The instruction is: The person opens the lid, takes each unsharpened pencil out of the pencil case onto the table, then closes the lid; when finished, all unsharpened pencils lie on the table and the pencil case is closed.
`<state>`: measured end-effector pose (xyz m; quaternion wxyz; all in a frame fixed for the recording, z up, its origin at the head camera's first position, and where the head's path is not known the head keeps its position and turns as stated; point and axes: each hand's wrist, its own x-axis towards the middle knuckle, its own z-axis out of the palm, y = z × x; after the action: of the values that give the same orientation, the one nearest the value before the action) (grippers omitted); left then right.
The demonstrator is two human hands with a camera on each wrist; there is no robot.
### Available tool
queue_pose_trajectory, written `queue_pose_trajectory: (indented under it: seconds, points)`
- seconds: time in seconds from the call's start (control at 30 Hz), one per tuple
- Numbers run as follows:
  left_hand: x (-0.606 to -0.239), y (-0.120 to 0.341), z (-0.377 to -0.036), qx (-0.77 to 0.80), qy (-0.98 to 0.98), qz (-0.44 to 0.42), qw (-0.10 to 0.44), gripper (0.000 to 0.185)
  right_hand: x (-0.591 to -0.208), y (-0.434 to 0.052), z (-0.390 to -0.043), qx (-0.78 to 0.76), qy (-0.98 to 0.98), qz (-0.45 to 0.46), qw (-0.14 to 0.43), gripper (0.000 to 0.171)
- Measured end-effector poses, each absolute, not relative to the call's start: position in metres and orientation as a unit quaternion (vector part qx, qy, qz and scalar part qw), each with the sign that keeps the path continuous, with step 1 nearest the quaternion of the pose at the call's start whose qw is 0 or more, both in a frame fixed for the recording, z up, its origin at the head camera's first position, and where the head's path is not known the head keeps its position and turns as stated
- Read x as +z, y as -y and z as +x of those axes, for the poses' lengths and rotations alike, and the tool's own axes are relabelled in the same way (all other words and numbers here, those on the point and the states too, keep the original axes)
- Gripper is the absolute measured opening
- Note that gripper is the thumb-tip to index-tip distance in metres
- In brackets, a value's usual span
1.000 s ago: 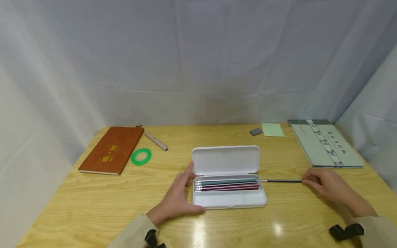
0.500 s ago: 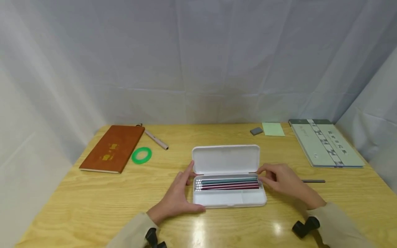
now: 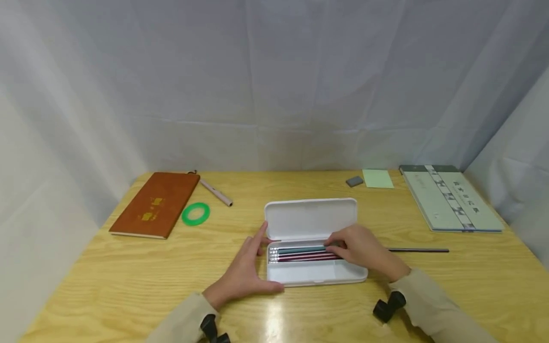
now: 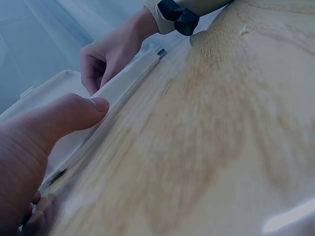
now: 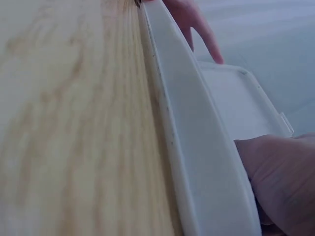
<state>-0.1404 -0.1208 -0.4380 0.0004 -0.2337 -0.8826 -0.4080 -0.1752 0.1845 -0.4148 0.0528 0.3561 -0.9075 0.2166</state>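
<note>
Left hand [image 3: 245,274] grips the open pencil case [image 3: 315,274] (thumb along its front); right hand [image 3: 360,250] has its fingers curled onto the pencils [image 3: 300,254].

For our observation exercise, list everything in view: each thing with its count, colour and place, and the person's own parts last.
table: 1, light wood, under everything
case: 1, white, open, centre
pencils: several, teal, pink and dark red, in the case
dark pencil: 1, on the table right of the case
notebook: 1, brown, far left
tape ring: 1, green, beside the notebook
pen: 1, beige, behind the tape ring
eraser: 1, grey, far edge
note: 1, pale green, beside the eraser
book: 1, pale green, far right
left hand: holds the case's left end
right hand: on the pencils
</note>
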Motion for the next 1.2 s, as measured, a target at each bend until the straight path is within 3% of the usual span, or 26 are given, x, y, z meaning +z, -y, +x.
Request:
queue_pose_trajectory:
  seconds: [0.43,0.6,0.8,1.2]
  points:
    - [-0.437,0.119,-0.141,-0.414,0.882,-0.225,-0.009,0.141,-0.405,-0.194,-0.166,0.204,0.922,0.322,0.064,0.009]
    - [-0.435,0.118,-0.14,-0.412,0.884,-0.221,-0.01,0.14,-0.405,-0.225,-0.164,0.236,0.921,0.293,0.099,0.002]
    - [-0.436,0.118,-0.14,-0.409,0.885,-0.223,-0.018,0.139,-0.414,-0.277,-0.151,0.232,0.924,0.257,0.162,0.016]
    - [-0.437,0.12,-0.14,-0.409,0.885,-0.221,-0.019,0.14,-0.424,-0.351,-0.119,0.248,0.93,0.203,0.178,0.016]
